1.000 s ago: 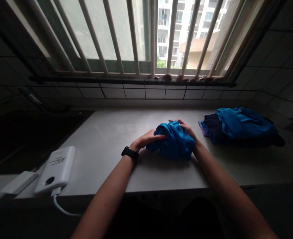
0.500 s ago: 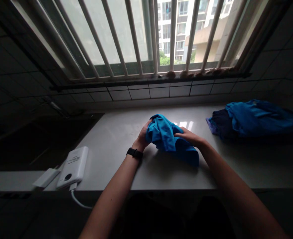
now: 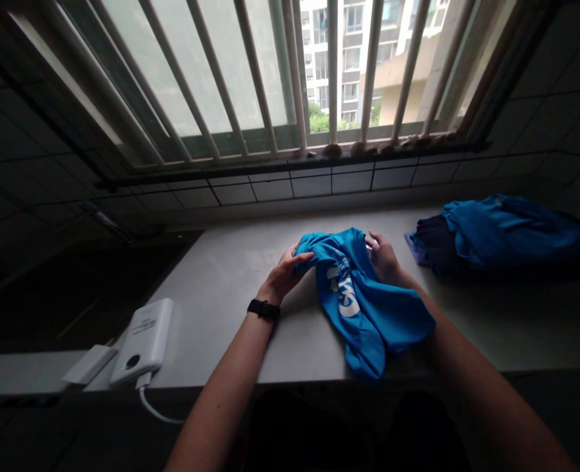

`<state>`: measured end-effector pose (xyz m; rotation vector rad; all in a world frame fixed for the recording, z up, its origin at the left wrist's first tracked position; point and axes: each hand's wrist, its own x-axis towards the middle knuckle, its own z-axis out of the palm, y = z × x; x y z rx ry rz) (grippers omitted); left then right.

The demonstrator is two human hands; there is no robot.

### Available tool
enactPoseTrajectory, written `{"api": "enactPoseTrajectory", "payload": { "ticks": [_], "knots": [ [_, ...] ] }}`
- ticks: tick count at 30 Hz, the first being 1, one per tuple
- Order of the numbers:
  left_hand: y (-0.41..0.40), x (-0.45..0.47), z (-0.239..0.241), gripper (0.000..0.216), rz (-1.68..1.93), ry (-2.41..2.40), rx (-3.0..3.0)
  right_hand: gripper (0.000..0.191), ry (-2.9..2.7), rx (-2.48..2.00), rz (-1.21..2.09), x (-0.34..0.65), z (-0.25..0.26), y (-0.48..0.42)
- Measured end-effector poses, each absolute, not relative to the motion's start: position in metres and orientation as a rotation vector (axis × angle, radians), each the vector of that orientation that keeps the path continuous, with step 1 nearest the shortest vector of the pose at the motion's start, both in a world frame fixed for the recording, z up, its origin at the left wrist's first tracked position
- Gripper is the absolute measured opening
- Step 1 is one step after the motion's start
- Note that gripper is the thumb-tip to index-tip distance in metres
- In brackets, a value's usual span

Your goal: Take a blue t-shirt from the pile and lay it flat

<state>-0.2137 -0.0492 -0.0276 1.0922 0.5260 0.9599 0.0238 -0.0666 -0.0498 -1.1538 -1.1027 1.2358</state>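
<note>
The blue garment with white lettering (image 3: 369,295) lies on the near middle of the desk (image 3: 231,275), between the two forearms. Its upper part is bunched and raised, while a narrow, sleeve-like flap (image 3: 366,360) points toward the body and reaches the desk's front edge. The left hand (image 3: 286,272) grasps the bunched upper left end, thumb on top and fingers under the cloth. The right hand (image 3: 382,254) is at the upper right edge, fingers spread and partly hidden by fabric; whether it pinches anything cannot be told.

For good handling, the left hand's hold seems worth using as an anchor, so that the right can find a seam or hem and draw the folds apart without dragging the whole piece. Working by feel along the edge should suit cloth this soft and limp, and a light pull ought to be enough. The flap at the front edge would be better brought well back onto the desk, since its weight could tug the rest askew.

To the right, just past the right hand, sits a clothes pile (image 3: 511,233) of blue and dark cloth; a loose sweep could brush it. Well off to the left, a white power bank (image 3: 145,341) trails a cable (image 3: 159,414) over the front edge, best left outside the elbow's path.
</note>
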Motion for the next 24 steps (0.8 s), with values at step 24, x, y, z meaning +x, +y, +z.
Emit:
{"api": "enactPoseTrajectory", "payload": {
  "ticks": [24],
  "knots": [
    [-0.046, -0.211, -0.033, 0.037, 0.874, 0.908, 2.105, 0.01, -0.934, -1.252, 1.598, 0.024, -0.039, -0.081]
  ]
}}
